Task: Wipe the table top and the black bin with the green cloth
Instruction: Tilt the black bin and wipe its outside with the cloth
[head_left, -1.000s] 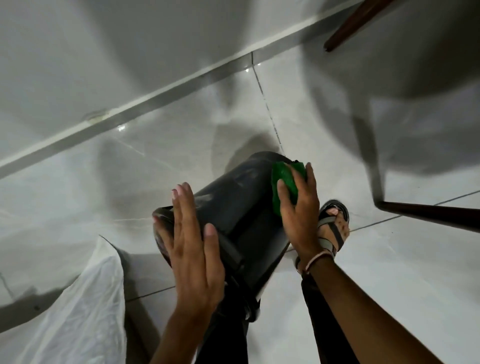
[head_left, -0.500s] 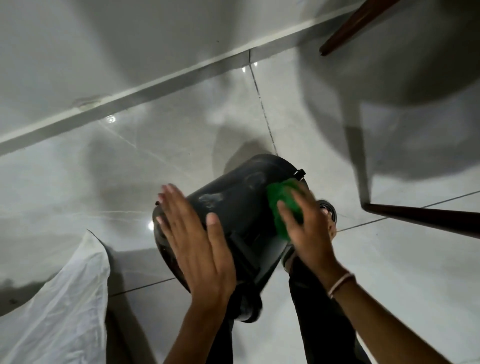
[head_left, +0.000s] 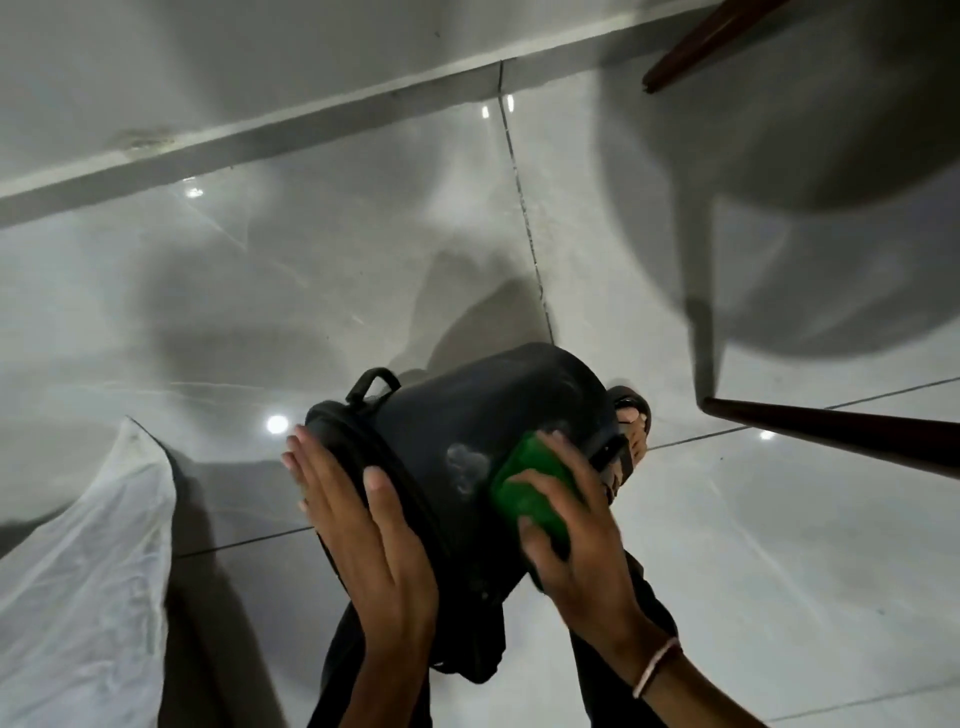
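Though the head camera looked straight down, much stayed hidden. The black bin (head_left: 467, 441) lay tilted above the tiled floor (head_left: 260, 312), its lower end lost behind the arms and dark trousers. The left hand (head_left: 363, 535) lay flat and open against its rim. The right hand (head_left: 582, 540) pressed the green cloth (head_left: 530, 483) onto the bin's side, fingers closed over it, beside a pale smudge (head_left: 465, 462). A sandalled foot (head_left: 631, 415) peeked out behind. White sheeting (head_left: 83, 571) and two wooden legs (head_left: 831, 431) were cut off. No writing could be read.
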